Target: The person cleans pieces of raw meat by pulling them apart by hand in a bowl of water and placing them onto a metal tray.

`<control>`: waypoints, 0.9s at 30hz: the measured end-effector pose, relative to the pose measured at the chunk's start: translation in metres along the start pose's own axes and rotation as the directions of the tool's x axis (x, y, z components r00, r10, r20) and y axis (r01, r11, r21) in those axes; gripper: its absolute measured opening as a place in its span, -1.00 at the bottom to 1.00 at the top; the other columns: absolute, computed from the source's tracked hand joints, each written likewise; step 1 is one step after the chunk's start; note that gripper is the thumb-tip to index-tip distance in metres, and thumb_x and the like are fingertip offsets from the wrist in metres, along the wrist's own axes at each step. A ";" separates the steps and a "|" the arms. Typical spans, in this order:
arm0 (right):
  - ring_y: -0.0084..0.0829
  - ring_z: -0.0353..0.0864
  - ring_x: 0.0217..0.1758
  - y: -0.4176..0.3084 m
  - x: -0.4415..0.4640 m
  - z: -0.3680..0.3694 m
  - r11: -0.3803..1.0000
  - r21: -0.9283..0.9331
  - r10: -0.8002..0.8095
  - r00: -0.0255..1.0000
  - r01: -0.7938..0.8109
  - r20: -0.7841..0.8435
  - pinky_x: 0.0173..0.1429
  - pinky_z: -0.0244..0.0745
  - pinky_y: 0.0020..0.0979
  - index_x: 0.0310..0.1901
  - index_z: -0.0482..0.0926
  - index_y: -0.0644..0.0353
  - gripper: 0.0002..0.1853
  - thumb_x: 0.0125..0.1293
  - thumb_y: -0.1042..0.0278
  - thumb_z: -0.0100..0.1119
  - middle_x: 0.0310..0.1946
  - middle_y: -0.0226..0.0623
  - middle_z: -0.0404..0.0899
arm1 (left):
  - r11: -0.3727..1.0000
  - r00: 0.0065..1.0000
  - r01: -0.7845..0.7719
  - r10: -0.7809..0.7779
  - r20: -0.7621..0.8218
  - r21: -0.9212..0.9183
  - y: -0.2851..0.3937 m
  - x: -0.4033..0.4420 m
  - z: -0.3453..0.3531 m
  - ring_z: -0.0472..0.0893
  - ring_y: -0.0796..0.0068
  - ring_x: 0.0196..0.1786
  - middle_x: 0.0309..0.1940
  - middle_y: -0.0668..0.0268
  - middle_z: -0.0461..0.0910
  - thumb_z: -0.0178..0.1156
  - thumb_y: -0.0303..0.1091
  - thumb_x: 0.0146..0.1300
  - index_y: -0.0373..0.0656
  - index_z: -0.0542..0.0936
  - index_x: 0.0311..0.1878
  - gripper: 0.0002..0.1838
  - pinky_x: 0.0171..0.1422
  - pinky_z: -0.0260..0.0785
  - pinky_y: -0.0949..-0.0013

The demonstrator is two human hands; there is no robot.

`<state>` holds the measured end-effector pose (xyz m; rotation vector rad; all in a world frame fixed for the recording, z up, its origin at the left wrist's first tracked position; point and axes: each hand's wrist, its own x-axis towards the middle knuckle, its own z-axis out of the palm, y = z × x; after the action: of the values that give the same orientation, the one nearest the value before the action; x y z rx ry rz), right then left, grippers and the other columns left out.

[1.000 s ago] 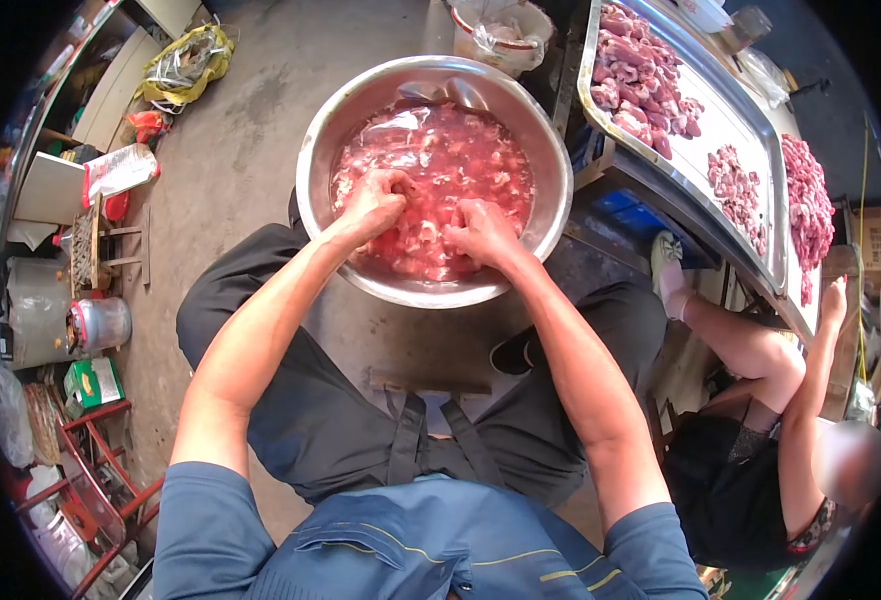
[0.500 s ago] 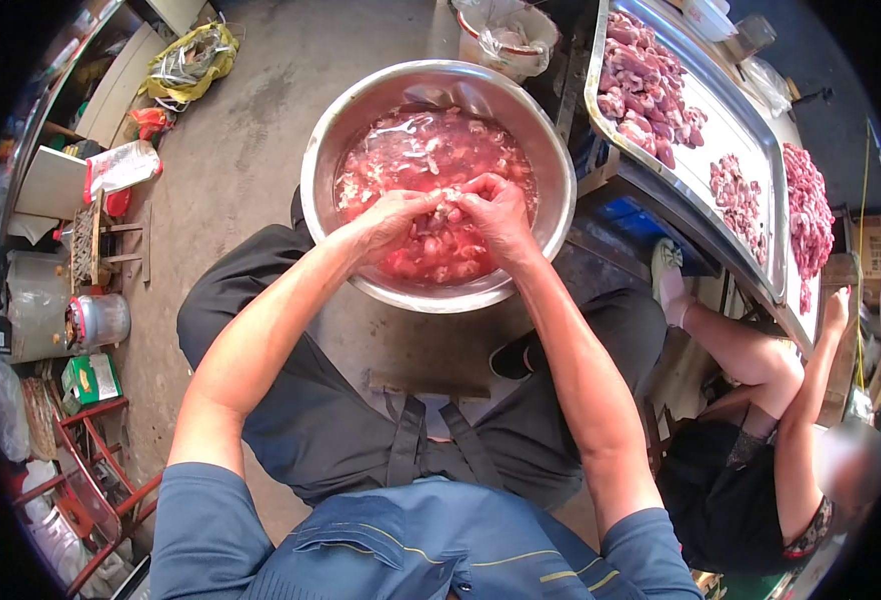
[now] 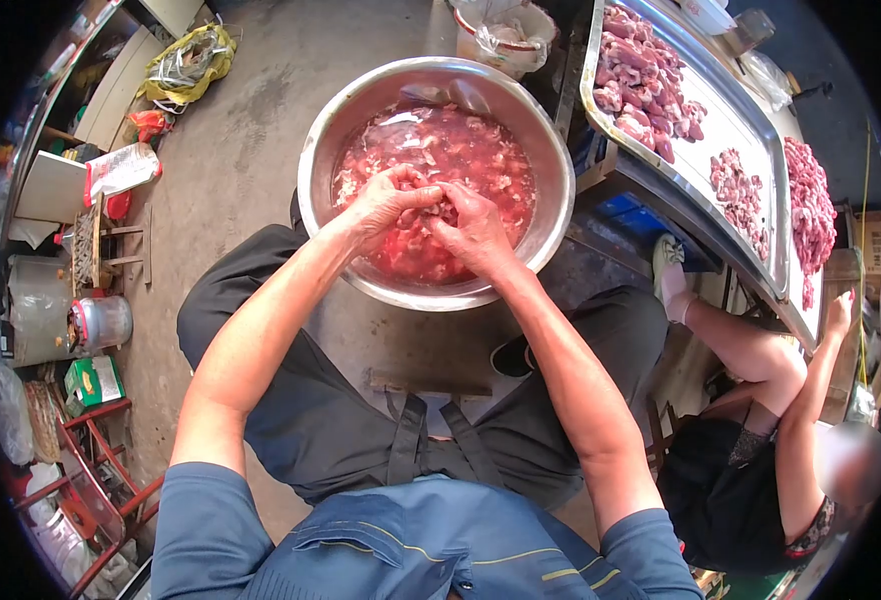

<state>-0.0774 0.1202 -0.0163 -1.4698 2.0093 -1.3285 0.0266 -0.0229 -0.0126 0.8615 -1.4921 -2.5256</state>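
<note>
A wide steel basin stands on the floor in front of my knees. In it lie many pieces of raw meat in reddish, bloody water. Over the basin, my left hand and my right hand meet with fingers bent and pinched together. Between the fingertips shows a small piece of meat, mostly covered by the fingers, so its exact kind cannot be made out.
At the right, a metal tray holds piles of raw meat, with another meat pile beside it. A co-worker sits at the lower right. A lined bucket stands behind the basin. A yellow bag and a red rack are at the left.
Both hands have shifted slightly left and drawn closer together. My right hand has turned, its fingers now pointing more to the left, and the meat between them is more covered.
</note>
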 end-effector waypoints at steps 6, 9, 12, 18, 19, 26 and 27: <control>-0.09 0.63 -0.25 -0.006 -0.001 -0.003 0.996 -0.063 0.060 0.998 -0.059 0.003 -0.17 0.48 -0.21 -0.19 0.54 0.31 -0.83 0.20 0.45 0.17 -0.35 -0.03 0.58 | 0.974 0.994 -0.089 0.074 0.076 0.210 -0.002 0.000 0.003 0.38 0.80 -0.52 -0.47 0.51 0.51 0.26 -0.24 0.30 -0.07 0.52 -0.20 -0.84 -0.50 0.14 0.70; -0.01 0.60 -0.26 -0.005 -0.002 -0.004 0.995 -0.090 0.054 0.998 -0.053 0.015 -0.20 0.44 -0.15 -0.26 0.50 0.32 -0.87 0.25 0.42 0.12 -0.37 0.02 0.56 | 0.917 0.979 -0.193 0.159 0.126 0.348 -0.003 -0.003 0.007 0.38 0.80 -0.52 -0.49 0.53 0.48 0.22 -0.22 0.34 -0.07 0.52 -0.19 -0.84 -0.50 0.15 0.68; 0.04 0.57 -0.26 -0.002 -0.003 -0.003 0.991 -0.120 0.060 0.998 -0.055 0.034 -0.20 0.41 -0.10 -0.30 0.45 0.32 -0.84 0.30 0.37 0.06 -0.38 0.05 0.53 | 0.964 0.986 -0.140 0.116 0.116 0.228 -0.005 -0.001 0.006 0.38 0.80 -0.52 -0.47 0.51 0.51 0.20 -0.22 0.35 -0.08 0.52 -0.18 -0.84 -0.49 0.16 0.67; 0.09 0.56 -0.25 -0.001 -0.003 -0.004 0.979 -0.147 0.158 0.981 -0.141 0.111 -0.19 0.39 -0.03 -0.31 0.43 0.33 -0.76 0.30 0.26 0.00 -0.39 0.10 0.52 | 0.968 0.992 -0.110 0.092 0.088 0.226 -0.006 -0.002 0.007 0.39 0.79 -0.52 -0.44 0.48 0.55 0.20 -0.23 0.35 -0.09 0.52 -0.19 -0.85 -0.49 0.16 0.66; 0.11 0.56 -0.26 -0.002 -0.003 -0.004 0.973 -0.178 0.168 0.978 -0.145 0.123 -0.20 0.38 -0.02 -0.32 0.43 0.33 -0.75 0.29 0.25 0.00 -0.41 0.11 0.52 | 0.970 0.993 -0.104 0.087 0.085 0.218 -0.005 -0.003 0.008 0.38 0.78 -0.53 -0.45 0.48 0.54 0.20 -0.24 0.35 -0.09 0.52 -0.19 -0.85 -0.49 0.15 0.66; 0.08 0.62 -0.25 -0.009 0.001 -0.004 0.916 -0.329 0.273 0.957 -0.228 0.097 -0.17 0.47 0.00 -0.33 0.56 0.31 -0.65 0.28 0.13 0.00 -0.40 0.08 0.60 | 0.991 0.992 -0.084 0.074 0.099 0.101 -0.006 0.000 0.008 0.32 0.77 -0.56 -0.47 0.51 0.49 0.20 -0.27 0.34 -0.06 0.51 -0.20 -0.88 -0.49 0.13 0.65; 0.07 0.62 -0.26 -0.008 0.002 -0.003 0.934 -0.274 0.253 0.966 -0.228 0.060 -0.18 0.48 -0.01 -0.36 0.56 0.32 -0.63 0.28 0.11 -0.01 -0.41 0.08 0.61 | 0.991 0.992 -0.083 0.073 0.100 0.102 -0.006 0.000 0.008 0.32 0.77 -0.56 -0.47 0.51 0.49 0.20 -0.27 0.34 -0.06 0.51 -0.20 -0.88 -0.49 0.13 0.65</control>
<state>-0.0760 0.1202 -0.0078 -1.3084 2.2859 -0.9024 0.0239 -0.0134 -0.0149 0.6880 -1.6669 -2.4844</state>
